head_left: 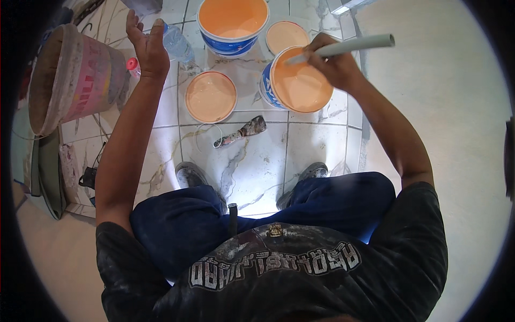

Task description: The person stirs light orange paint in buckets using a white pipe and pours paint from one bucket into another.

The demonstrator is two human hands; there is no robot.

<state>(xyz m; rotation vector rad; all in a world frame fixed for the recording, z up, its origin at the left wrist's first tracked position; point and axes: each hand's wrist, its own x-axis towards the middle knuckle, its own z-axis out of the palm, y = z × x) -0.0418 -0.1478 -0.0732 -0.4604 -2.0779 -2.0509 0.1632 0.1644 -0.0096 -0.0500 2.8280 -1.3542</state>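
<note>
My right hand (337,65) grips a pale grey plastic pipe (365,43), its lower end dipping into peach paint in a white-and-blue paint bucket (265,88). The pipe slants up to the right, and its hollow end shows. That bucket leans slightly toward me. My left hand (149,51) is raised with fingers apart and nothing in it, close to a clear plastic bottle (178,44). Behind stands a larger blue-and-white bucket (228,47) with the same paint colour inside. One peach-coated lid (211,97) lies between my arms; a second lid (287,35) sits farther back.
A paint-smeared scraper (241,132) lies on the marbled tiles (257,161) before my shoes (196,177). At the left, a big dirty bucket (94,78) tips on its side, with a red-capped bottle (132,65) beside it. The tiled surface ends at the right.
</note>
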